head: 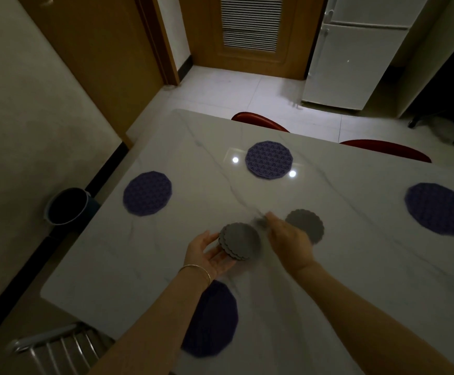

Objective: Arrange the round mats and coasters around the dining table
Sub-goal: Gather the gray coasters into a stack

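Over the white marble dining table (355,280), my left hand (206,255) holds a stack of grey scalloped coasters (240,240). My right hand (288,240) hovers beside the stack, fingers blurred, partly covering a single grey coaster (308,224) lying on the table; whether it grips that coaster I cannot tell. Purple round mats lie around the table: one far centre (269,159), one at the left (147,193), one at the right (438,208), one near me (212,318) partly under my left forearm.
Two red chair backs (258,121) (385,150) stand at the far edge of the table. A metal chair back (58,347) is at the near left corner. A dark bucket (67,205) sits on the floor left, a white fridge (355,50) behind.
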{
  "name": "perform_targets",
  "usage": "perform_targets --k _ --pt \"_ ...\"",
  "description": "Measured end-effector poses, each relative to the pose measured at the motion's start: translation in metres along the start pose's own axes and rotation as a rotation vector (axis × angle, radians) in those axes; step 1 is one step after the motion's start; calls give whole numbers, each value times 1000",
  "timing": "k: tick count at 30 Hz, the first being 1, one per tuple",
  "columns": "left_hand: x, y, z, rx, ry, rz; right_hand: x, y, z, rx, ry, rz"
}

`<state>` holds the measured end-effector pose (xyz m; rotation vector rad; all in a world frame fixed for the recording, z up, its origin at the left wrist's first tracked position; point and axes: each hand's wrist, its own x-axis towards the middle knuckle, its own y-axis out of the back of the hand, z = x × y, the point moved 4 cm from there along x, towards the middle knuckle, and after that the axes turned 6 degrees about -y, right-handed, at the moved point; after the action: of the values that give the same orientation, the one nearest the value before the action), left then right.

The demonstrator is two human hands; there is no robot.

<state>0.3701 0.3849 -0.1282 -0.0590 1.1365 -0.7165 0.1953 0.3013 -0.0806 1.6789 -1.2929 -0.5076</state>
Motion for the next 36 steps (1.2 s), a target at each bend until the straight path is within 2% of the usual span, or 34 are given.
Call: perform_targets --k 2,4,6,9,13,16,18,19,21,23,25,29,31,34,36 --pt "-2 0 -1 -4 -9 -18 -19 -27 -18 143 -26 -235" --pt "-3 0 0 -9 -16 -29 -35 -49 -33 60 73 -369" --pt "-3 0 -1 -13 -11 -23 -42 -53 -42 1 164 -338" --pt "0 1 -1 -11 -12 -17 -39 -52 -43 -11 177 -281" --pt "3 4 -2 8 -2 -17 -35 -58 -37 -15 175 -437" --pt "6 4 -3 5 6 -21 -26 -38 -26 61 149 -255" --pt "9 3 -1 12 6 -4 -19 -25 2 39 -20 -99" --pt "10 3 -1 22 6 1 -15 -19 20 -8 -132 -76" --pt "11 2 0 33 4 4 -11 -18 59 -114 -367 -221" --pt "11 2 0 36 4 8 -10 -19 87 -204 -496 -403" --pt "11 1 0 41 5 11 -11 -19 95 -290 -449 -443" --pt "8 0 0 52 0 9 -10 -20 86 -546 -158 -465" --pt "7 -2 1 56 -2 6 -6 -18 82 -615 -89 -446" --pt "4 -4 1 50 -5 13 -1 -12 74 -590 -117 -438" --pt "2 -5 2 44 -6 13 6 -3 64 -451 -220 -325"
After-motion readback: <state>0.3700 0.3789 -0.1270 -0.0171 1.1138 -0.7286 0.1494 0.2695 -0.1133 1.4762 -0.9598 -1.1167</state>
